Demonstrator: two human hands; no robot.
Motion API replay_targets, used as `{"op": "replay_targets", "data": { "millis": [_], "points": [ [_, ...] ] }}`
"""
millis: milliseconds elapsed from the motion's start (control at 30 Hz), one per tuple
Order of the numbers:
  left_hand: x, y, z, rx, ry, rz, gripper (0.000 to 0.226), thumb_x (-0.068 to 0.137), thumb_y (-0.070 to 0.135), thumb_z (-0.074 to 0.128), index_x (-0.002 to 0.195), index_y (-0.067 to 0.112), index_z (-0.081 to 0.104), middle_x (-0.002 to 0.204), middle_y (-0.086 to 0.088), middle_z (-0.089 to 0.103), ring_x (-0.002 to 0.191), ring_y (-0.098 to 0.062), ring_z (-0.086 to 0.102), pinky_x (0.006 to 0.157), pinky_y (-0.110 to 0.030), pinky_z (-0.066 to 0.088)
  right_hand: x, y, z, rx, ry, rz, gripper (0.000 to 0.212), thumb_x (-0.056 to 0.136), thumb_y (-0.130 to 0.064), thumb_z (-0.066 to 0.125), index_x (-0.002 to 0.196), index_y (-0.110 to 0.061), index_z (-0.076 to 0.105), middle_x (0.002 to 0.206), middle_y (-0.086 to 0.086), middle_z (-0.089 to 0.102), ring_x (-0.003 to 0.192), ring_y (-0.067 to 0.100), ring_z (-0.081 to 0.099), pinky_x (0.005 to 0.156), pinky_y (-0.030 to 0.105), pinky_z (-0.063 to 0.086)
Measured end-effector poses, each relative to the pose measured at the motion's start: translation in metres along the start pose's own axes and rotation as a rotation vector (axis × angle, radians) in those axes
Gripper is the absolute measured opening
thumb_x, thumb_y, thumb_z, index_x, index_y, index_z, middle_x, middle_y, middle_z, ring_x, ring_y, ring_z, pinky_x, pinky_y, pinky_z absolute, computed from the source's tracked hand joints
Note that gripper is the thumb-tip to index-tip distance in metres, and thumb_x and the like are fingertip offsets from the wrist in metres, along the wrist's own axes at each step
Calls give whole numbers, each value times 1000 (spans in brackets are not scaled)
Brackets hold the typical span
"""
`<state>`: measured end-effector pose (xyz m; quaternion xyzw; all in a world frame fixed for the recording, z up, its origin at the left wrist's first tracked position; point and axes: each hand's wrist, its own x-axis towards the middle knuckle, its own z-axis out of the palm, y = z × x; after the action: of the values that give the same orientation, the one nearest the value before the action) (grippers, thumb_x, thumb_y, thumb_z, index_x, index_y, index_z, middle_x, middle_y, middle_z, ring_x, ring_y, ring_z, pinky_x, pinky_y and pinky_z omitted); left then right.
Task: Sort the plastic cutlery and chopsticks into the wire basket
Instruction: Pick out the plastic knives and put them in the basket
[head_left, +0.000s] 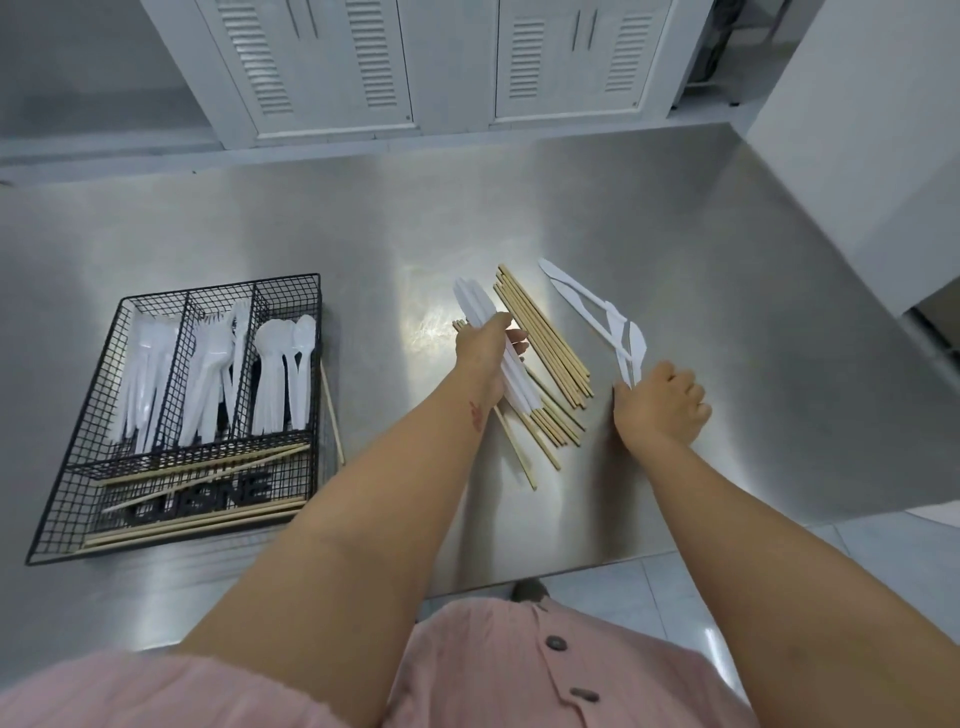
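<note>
Our left hand (485, 353) clamped a knife bundle (498, 353); right hand (660, 405) gripped loose knives (597, 317). Wire basket (67, 499) lay toward the bench's left edge, nearer our left hand.

The basket (174, 415) sits on the table (675, 218) at the left; its three far compartments hold knives (143, 374) at left, forks (210, 374) in the middle, spoons (285, 369) at right; its near compartment holds chopsticks (208, 467) lying crosswise; one stick (332, 415) lies just outside its right wall; a loose chopstick pile (545, 338) lies at table centre; loose knives (587, 306) lie right of the pile; cabinets (415, 67) stand behind the table.
</note>
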<state>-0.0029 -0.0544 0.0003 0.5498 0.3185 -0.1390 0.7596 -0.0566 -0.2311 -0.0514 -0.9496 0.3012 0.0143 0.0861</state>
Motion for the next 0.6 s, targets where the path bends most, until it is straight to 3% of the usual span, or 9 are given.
{"op": "replay_targets", "data": {
  "millis": [133,333,500,600],
  "points": [
    [1,0,3,15,-1,13,14,94,13,57,84,17,49,74,-6,63,65,-18,59,80,-37,51,5,-6,0,-48,-47,2,39,97,-28,47,128,-4,47,132,16,50,120,32,48,97,40,34],
    [-2,-2,7,17,9,-13,6,96,17,57,98,13,52,76,-4,64,66,-16,59,69,-32,50,5,-5,1,-34,-60,8,37,97,-27,45,126,-3,47,127,14,55,113,32,54,94,43,36],
    [-3,-4,7,39,5,-12,14,96,19,58,106,13,51,79,-4,66,72,-17,61,86,-39,54,5,-4,0,-72,-49,-54,26,94,-15,46,118,-6,50,119,12,59,109,30,55,91,40,35],
    [-4,-3,5,42,10,-2,16,96,20,58,108,13,51,80,-4,66,73,-17,61,89,-40,54,6,-5,-6,-119,-89,-49,28,93,-20,47,117,-8,55,116,9,61,111,28,53,94,41,34]
  ]
}}
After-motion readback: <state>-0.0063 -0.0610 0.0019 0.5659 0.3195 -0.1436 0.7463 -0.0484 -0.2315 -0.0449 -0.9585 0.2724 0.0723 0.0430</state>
